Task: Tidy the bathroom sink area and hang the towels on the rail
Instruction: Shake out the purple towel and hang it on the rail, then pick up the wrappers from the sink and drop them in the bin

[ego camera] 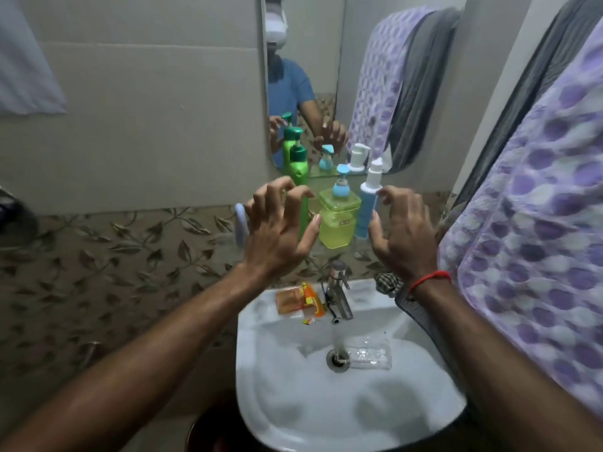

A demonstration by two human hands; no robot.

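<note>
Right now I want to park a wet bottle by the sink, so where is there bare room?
The basin front, below the drain, is bare. Around the tap the rim is crowded: orange soap packets on its left, a scrunched cloth on its right. A clear soap tray lies beside the drain. Three pump bottles fill the shelf between both hands.

A shelf under the mirror carries three pump bottles in a row: a green bottle (298,164) at the left, a squat yellow dispenser (337,220) with a blue pump in the middle, and a blue-and-white bottle (368,203) at the right, all upright and close together. The shelf itself is too faint to make out. Below, the white sink (280,380) carries an orange soap packet (298,300) on its back rim, left of the tap (339,295). A clear soap dish (370,355) lies in the basin beside the drain (337,360).
</note>
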